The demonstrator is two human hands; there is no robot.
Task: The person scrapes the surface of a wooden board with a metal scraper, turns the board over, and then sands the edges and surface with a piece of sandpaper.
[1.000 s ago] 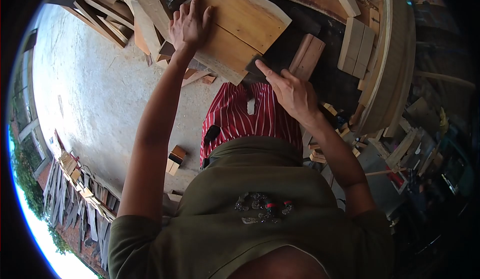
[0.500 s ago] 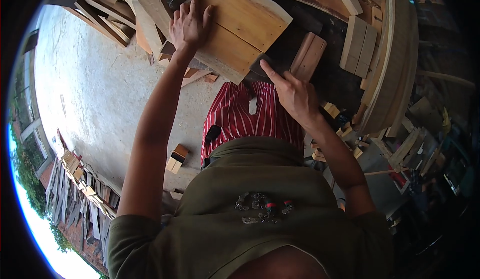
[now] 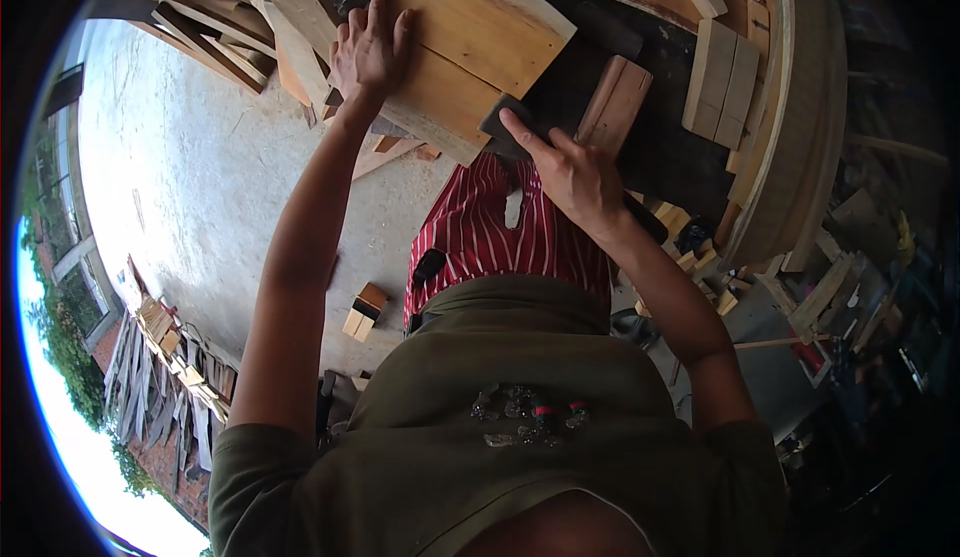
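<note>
A yellowish wooden board (image 3: 470, 32) with a seam along it and one wavy edge lies on the dark bench top. My left hand (image 3: 368, 52) rests on the board's left edge with its fingers stretched out. At the board's lower right corner, my right hand (image 3: 575, 172) holds a small dark block (image 3: 507, 122), the index finger laid on top of it. The block touches the board's edge. What the block is made of cannot be told. Just right of it a reddish wooden block (image 3: 615, 107) lies on the bench.
Pale wooden blocks (image 3: 720, 82) lie to the right on the bench, beside a curved wooden edge (image 3: 790, 107). Timber pieces (image 3: 290, 17) lean at the upper left. A small wood block (image 3: 365, 312) sits on the concrete floor (image 3: 190, 177).
My right hand has moved slightly left and up with the dark block, which now overlaps the board's corner. The board and my left hand appear shifted slightly left in view.
</note>
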